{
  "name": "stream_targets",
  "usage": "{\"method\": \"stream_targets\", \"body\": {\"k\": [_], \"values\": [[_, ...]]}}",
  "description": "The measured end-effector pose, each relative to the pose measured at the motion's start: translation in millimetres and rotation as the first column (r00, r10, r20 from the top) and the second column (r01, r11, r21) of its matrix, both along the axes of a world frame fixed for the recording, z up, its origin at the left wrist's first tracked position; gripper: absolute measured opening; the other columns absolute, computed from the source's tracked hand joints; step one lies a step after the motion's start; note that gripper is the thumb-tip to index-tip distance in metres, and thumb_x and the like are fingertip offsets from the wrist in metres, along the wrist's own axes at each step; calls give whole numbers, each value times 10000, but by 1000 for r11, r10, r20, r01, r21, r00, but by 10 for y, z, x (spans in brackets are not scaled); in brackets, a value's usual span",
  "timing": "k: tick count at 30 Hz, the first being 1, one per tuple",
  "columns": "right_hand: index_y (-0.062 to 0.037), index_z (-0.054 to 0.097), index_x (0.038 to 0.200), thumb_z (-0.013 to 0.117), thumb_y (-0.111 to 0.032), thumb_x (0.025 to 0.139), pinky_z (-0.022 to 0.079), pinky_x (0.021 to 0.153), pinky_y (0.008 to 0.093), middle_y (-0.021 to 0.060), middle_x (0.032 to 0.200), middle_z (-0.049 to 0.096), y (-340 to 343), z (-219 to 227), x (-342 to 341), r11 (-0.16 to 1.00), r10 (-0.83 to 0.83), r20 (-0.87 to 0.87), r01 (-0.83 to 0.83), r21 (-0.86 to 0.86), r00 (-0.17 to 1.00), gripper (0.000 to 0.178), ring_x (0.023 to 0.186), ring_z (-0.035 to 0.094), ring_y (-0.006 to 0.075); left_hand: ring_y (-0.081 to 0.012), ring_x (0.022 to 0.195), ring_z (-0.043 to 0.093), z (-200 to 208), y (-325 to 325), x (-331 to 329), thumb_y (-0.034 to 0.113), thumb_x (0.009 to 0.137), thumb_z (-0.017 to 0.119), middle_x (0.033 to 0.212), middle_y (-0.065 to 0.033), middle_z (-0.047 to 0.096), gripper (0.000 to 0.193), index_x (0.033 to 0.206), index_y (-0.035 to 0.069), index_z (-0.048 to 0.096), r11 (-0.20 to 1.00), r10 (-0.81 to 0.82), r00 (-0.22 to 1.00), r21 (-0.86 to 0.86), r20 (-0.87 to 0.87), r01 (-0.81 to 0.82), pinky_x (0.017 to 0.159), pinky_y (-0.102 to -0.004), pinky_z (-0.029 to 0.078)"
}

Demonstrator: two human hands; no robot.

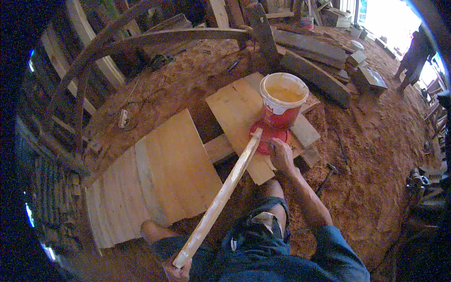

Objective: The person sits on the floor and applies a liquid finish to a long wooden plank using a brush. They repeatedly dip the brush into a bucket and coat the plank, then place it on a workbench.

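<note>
My left hand (177, 269) grips the near end of a long pale wooden strip (221, 199). The strip runs up and to the right, and its far end lies on a red lid (268, 136). On that lid stands a red bucket (282, 101) with a white rim, holding yellowish paste. My right hand (282, 155) rests at the lid's near edge, just right of the strip's tip. Its fingers are curled down, and whether they hold anything is hidden. Bucket and lid sit on a light wooden board (235, 108).
A large plywood sheet (159, 178) lies to the left under my foot (152, 231). A curved dark wooden frame (141, 40) arches behind it. Heavy beams (319, 75) lie at the back right on the sawdust floor (376, 155). Another person (413, 54) stands far right.
</note>
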State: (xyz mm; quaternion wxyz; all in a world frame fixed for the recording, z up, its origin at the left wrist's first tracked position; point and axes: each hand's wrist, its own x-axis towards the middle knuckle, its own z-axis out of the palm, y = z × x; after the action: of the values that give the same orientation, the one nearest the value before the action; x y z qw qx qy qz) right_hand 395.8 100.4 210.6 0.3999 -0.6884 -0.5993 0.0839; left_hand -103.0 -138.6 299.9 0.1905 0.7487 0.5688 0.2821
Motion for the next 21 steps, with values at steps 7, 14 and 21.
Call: {"method": "stream_targets", "body": {"k": [7, 14, 21], "values": [[-45, 679, 1016, 591, -156, 926, 537, 713, 436, 194, 876, 687, -503, 105, -301, 973, 221, -76, -225, -50, 972, 168, 835, 674, 398, -424, 792, 639, -58, 27, -83, 199, 766, 649, 908, -207, 663, 251, 935, 13, 659, 994, -36, 998, 98, -53, 41, 704, -516, 514], [-69, 686, 1044, 560, -87, 912, 523, 663, 452, 166, 845, 673, 203, -48, 162, 997, -72, 70, 70, 26, 995, 184, 767, 654, 389, -428, 739, 628, -90, 15, -143, 143, 770, 649, 873, -214, 660, 210, 923, -2, 656, 982, -109, 983, 137, -145, 129, 657, -526, 505], [-74, 686, 1024, 573, -118, 909, 523, 676, 466, 160, 899, 671, -119, -107, 30, 985, 40, 79, -52, 162, 996, 167, 811, 651, 398, -414, 699, 626, -71, 44, -125, 151, 777, 657, 829, -206, 655, 184, 874, -6, 653, 996, -58, 993, 67, -106, 66, 628, -512, 500]]}}
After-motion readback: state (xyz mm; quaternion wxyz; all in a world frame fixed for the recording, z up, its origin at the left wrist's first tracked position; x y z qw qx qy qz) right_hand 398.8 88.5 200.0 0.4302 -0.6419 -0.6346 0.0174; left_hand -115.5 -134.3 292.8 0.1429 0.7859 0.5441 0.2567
